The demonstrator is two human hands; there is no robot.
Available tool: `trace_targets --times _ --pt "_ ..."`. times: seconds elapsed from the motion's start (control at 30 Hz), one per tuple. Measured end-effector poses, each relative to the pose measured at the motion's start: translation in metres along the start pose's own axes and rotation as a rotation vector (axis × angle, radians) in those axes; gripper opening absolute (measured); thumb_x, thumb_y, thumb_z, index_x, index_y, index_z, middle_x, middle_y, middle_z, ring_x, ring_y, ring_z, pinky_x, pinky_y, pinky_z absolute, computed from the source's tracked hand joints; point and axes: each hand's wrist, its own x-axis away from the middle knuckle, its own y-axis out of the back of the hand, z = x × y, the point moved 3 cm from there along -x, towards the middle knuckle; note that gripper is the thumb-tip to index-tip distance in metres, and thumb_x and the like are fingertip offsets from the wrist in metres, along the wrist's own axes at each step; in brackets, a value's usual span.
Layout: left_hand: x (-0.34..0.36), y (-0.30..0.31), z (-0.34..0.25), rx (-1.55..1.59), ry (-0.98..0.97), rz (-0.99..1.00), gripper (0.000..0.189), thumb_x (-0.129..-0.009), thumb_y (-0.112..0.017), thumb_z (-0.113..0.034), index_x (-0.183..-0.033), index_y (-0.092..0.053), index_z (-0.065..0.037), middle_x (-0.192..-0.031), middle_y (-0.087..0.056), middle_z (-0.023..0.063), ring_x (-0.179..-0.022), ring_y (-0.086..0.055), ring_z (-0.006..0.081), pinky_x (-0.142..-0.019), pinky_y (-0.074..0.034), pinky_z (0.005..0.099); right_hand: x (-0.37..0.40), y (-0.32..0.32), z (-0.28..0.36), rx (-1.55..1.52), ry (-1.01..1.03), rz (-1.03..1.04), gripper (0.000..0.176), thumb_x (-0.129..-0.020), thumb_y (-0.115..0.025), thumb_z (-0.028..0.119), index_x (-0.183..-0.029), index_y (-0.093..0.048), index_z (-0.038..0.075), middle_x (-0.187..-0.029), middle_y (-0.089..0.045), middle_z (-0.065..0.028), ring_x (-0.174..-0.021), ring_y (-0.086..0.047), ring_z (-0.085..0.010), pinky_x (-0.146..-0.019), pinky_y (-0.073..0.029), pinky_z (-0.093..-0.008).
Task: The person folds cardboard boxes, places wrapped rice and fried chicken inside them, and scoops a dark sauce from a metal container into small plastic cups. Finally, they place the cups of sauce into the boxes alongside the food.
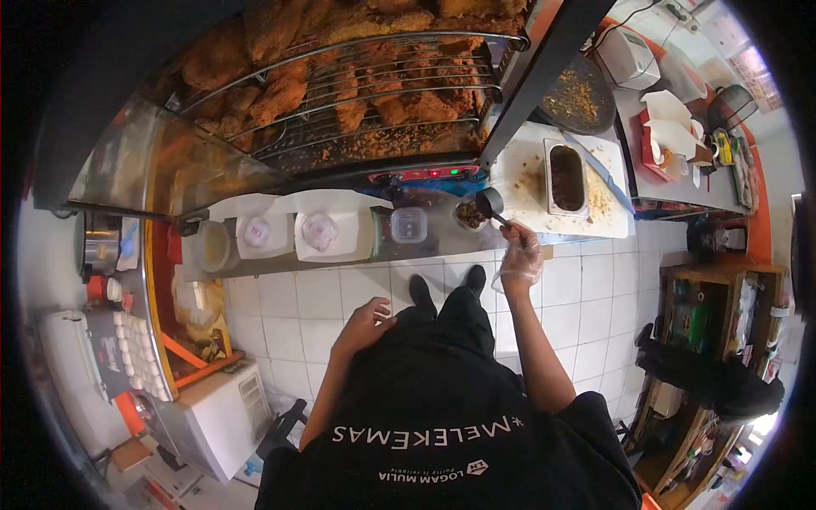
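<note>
My right hand (522, 255), in a clear plastic glove, grips the handle of a small black ladle (490, 203). The ladle's bowl is over the rim of a small clear cup (469, 216) with dark brown contents. Bare and holding nothing, my left hand (371, 321) hangs in front of my body with its fingers apart. Left of the cup, a square clear container (409, 225) stands on the counter. Further left are two white paper boxes (350, 247), (265, 247), each with a round wrapped item inside. A metal tray (567, 197) of dark sauce rests on the white board.
Fried pieces (348, 98) lie on wire racks in the display case above the counter. A knife (605, 177) lies on the board (520, 170), beside a dark pan (578, 100). Another person (714, 382) in black is at the shelves on the right. A white appliance (212, 416) stands lower left.
</note>
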Motion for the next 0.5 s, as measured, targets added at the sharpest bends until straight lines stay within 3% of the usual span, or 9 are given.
trace_targets --times 0.03,0.13,0.23,0.33,0.5 --pt "0.001 0.0 -0.003 0.001 0.007 0.002 0.047 -0.095 -0.072 -0.024 -0.131 -0.051 -0.003 -0.113 -0.068 0.0185 -0.098 -0.069 0.0254 -0.085 -0.056 0.0369 -0.001 0.001 0.002 -0.117 -0.016 -0.014 0.011 -0.099 -0.063 0.01 -0.106 -0.07 0.004 -0.103 -0.074 -0.0099 -0.094 -0.069 -0.0126 -0.084 -0.053 -0.0286" --pt "-0.002 0.001 -0.006 -0.018 0.002 0.008 0.047 -0.095 -0.072 -0.023 -0.131 -0.051 -0.003 -0.114 -0.067 0.0187 -0.099 -0.069 0.0261 -0.086 -0.056 0.0379 -0.004 0.003 -0.003 -0.066 -0.028 0.021 0.013 -0.098 -0.064 0.01 -0.108 -0.07 0.005 -0.106 -0.073 -0.0113 -0.093 -0.071 -0.0161 -0.086 -0.054 -0.0302" --pt "-0.006 0.001 -0.005 -0.02 -0.002 0.007 0.048 -0.095 -0.072 -0.024 -0.132 -0.05 -0.003 -0.114 -0.067 0.0187 -0.099 -0.069 0.0266 -0.086 -0.056 0.0382 -0.01 0.008 -0.017 0.429 0.059 0.122 0.015 -0.097 -0.066 0.013 -0.11 -0.071 0.007 -0.104 -0.074 -0.0125 -0.094 -0.072 -0.022 -0.087 -0.054 -0.0329" --pt "-0.007 0.002 -0.005 -0.04 0.005 0.005 0.049 -0.094 -0.072 -0.026 -0.132 -0.05 -0.003 -0.115 -0.067 0.0186 -0.1 -0.069 0.0268 -0.086 -0.056 0.0381 -0.007 0.005 -0.014 0.311 0.093 0.165 0.016 -0.096 -0.066 0.014 -0.11 -0.072 0.009 -0.101 -0.074 -0.0133 -0.096 -0.072 -0.0274 -0.086 -0.055 -0.0351" --pt "-0.006 -0.001 -0.008 -0.008 0.008 -0.014 0.049 -0.094 -0.072 -0.027 -0.131 -0.052 -0.002 -0.114 -0.067 0.0191 -0.098 -0.07 0.0274 -0.086 -0.056 0.0379 -0.006 0.003 0.01 0.473 0.144 0.164 0.014 -0.096 -0.065 0.012 -0.108 -0.072 0.01 -0.1 -0.075 -0.0122 -0.096 -0.072 -0.0247 -0.084 -0.055 -0.0348"
